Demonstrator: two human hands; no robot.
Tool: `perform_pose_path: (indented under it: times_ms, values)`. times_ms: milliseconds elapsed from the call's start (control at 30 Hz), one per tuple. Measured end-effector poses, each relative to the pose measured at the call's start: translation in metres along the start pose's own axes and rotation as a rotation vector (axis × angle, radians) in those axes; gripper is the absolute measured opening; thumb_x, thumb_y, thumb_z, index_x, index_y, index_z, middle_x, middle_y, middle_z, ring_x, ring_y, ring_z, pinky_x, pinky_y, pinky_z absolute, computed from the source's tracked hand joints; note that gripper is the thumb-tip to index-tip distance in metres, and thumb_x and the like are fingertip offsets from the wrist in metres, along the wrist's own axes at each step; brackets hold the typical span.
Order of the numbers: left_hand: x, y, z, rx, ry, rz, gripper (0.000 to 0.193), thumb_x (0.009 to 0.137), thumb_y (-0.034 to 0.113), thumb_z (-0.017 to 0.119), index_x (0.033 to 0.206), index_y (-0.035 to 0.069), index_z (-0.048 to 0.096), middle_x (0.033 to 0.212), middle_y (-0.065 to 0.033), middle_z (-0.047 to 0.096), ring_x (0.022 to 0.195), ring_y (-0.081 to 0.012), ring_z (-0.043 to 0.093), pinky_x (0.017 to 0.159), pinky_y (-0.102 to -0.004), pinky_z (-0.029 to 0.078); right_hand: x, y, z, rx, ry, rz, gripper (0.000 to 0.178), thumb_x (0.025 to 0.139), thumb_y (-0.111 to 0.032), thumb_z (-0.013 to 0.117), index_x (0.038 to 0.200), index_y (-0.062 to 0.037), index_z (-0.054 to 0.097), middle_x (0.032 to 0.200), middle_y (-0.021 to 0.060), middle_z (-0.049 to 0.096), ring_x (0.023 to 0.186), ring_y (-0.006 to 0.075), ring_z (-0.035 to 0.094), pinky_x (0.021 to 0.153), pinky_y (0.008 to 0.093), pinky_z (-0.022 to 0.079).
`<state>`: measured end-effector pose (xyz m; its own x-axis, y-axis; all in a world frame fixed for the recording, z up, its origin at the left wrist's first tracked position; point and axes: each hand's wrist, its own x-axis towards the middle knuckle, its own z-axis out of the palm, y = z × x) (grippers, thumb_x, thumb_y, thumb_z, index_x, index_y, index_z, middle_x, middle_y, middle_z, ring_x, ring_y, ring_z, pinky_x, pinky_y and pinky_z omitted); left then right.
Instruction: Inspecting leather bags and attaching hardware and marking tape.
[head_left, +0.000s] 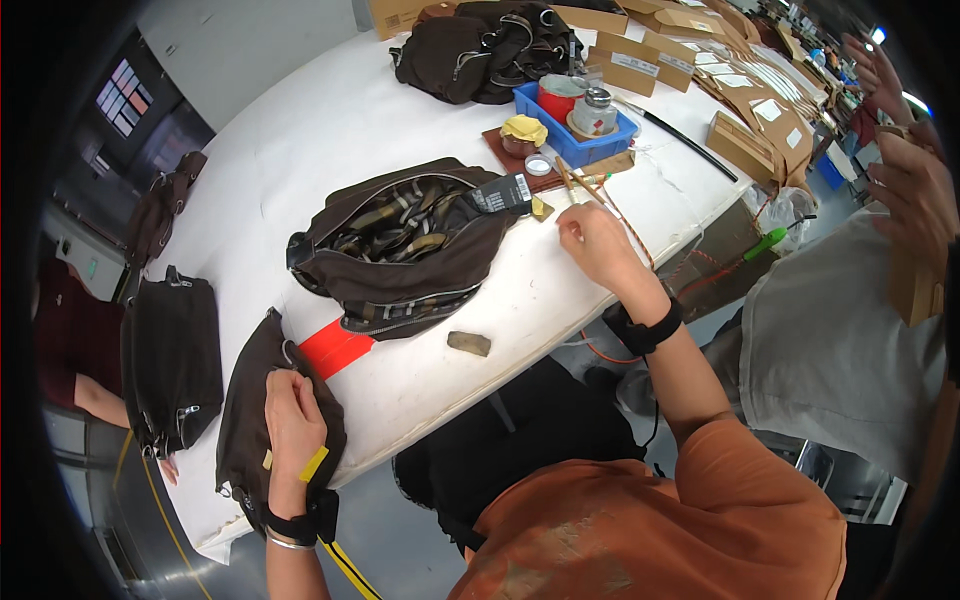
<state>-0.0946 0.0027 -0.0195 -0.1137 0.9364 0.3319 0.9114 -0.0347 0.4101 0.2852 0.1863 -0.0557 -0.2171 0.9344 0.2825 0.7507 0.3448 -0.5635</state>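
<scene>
L hand (293, 415) gripping edge of a dark brown bag piece (245, 420) at near table (300, 150) edge, beside a red patch (336, 348). R hand (597, 243) fingers pinched together (grasping what, can't tell) just right of an open brown bag (400, 250), near a blue tray (575, 130) w/ tins.

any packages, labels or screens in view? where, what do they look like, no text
Cardboard boxes: table's far edge, flat brown, white labels.
Paper bags: far right, brown, white labels.
Brush label: white patch on black handle over the open bag.
Red can: in the blue bin.
No screens.
</scene>
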Motion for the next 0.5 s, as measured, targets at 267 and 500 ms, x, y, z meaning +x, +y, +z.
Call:
perform_pose_path:
  times_ms: [267,500]
  values:
    - [-0.012,-0.019,0.009,-0.231,0.126,-0.262,0.014,0.096,0.011,0.046,0.087,0.001,0.049,0.071,-0.0055,0.045,0.064,-0.0148,0.046,0.06,-0.0286,0.039,0.023,0.055,-0.005,-0.18,0.237,0.133,0.022,0.074,-0.003,0.063,0.095,0.0031,0.065,0.091,0.0243,0.061,0.088,0.0396,0.059,0.08,0.0455,0.048]
    - [-0.014,0.01,-0.01,-0.869,0.039,-0.459,0.018,0.098,0.023,0.047,0.088,0.009,0.051,0.071,0.0021,0.046,0.064,-0.0048,0.042,0.058,-0.0188,0.032,0.02,0.08,-0.007,-0.202,0.158,0.16,0.032,0.07,0.003,0.065,0.102,0.0036,0.065,0.081,0.0194,0.065,0.077,0.0327,0.064,0.071,0.0373,0.051]
